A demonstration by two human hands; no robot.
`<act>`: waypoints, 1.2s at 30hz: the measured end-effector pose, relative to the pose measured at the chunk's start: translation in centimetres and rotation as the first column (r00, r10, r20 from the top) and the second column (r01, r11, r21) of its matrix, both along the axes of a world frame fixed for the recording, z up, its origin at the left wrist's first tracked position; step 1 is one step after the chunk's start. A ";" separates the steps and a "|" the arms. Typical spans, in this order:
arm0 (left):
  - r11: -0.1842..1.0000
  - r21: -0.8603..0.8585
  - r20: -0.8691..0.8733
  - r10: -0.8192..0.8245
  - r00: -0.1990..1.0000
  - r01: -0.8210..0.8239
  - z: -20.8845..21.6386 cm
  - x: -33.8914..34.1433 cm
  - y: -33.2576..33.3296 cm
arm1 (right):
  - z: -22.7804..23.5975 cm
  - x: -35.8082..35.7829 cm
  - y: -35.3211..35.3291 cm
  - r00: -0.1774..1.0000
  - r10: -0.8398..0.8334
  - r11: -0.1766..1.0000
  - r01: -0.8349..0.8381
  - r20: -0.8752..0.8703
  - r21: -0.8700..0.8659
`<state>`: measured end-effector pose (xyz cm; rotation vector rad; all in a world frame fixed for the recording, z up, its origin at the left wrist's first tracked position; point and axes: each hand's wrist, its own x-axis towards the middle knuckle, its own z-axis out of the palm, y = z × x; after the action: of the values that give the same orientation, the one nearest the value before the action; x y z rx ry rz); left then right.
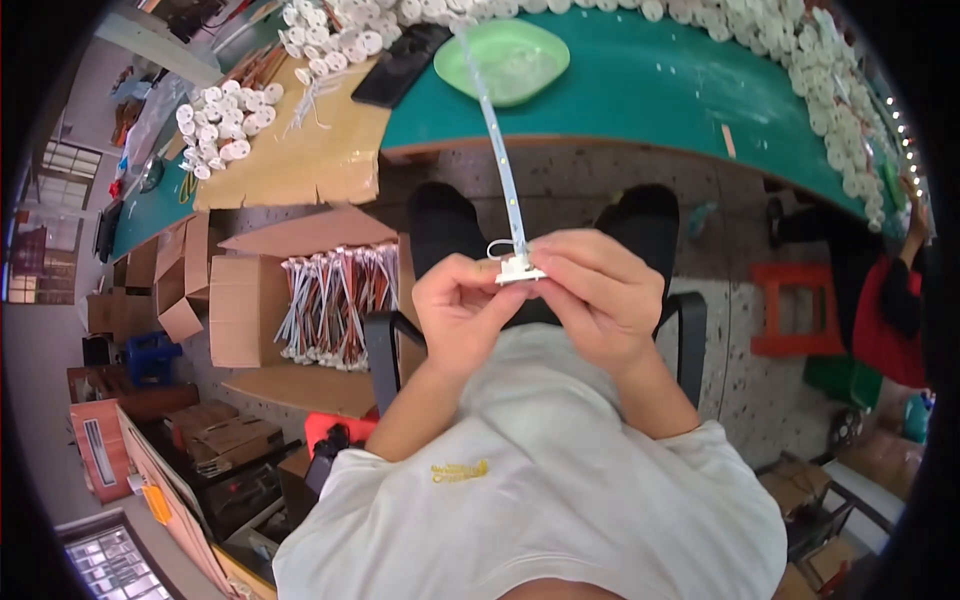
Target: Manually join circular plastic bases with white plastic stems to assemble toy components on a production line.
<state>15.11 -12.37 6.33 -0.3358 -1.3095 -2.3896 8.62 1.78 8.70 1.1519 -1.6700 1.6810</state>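
Note:
Above my lap, both hands grip a small white round cap from its two sides. From the cap a narrow LED strip (497,140) stretches away toward the table, with small yellowish chips along it. My left hand (455,305) pinches the cap's left edge between thumb and fingers, next to a thin white wire loop (497,247). My right hand (605,295) pinches the other side, thumb and fingertips at the strip's near end. The white cap (518,270) shows between the fingertips, partly covered. The strip's far end passes over a pale green plastic tray (520,75).
White round parts are piled along the green table's (640,90) far side. More white parts (225,120) lie near cardboard (300,165) and a black phone (402,65). An open carton (245,310) of bundled strips stands left. A red stool (795,310) and another person (890,310) are at right.

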 end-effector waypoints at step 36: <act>0.900 0.232 0.180 -0.413 0.893 0.369 -3.3 1.6 -5.0 | -2.1 -0.8 -1.0 0.975 0.219 0.967 -0.213 -0.031 0.137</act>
<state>16.75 -17.38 3.00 -0.3033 -1.1753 -2.9476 7.82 0.73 6.61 1.4721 -1.7006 1.6763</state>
